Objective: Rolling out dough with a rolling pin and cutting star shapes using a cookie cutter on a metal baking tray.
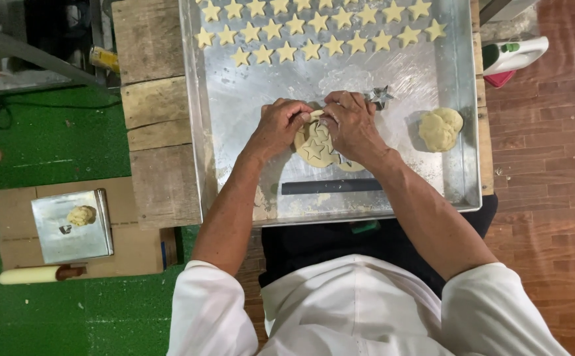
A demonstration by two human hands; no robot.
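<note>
Green flooring on one side, reddish wood planks on the other, and a rough wooden worktop (159,132) in between with a big metal tray (234,132) sitting on it. Both hands are working a rolled-out sheet of dough (315,148) near the middle of the tray. It's got star outlines pressed into it. The left hand (281,125) has its fingers curled down, pinching at the top edge of the dough. The right hand (352,122) is right beside it, fingers bent and gripping the same edge, so the two nearly touch over the sheet.

A metal star cutter (381,96) sits just past the right hand's knuckles, on the tray. Rows of cut-out dough stars (314,29) fill the far end of the tray. A lump of dough (441,128) rests off to the right, apart from the hands, and a dark rod (332,186) lies across the near part of the tray.

Down on the floor there's a smaller tray (73,231) on cardboard with its own dough ball (81,215), plus a rolling pin (30,274) beside it.
</note>
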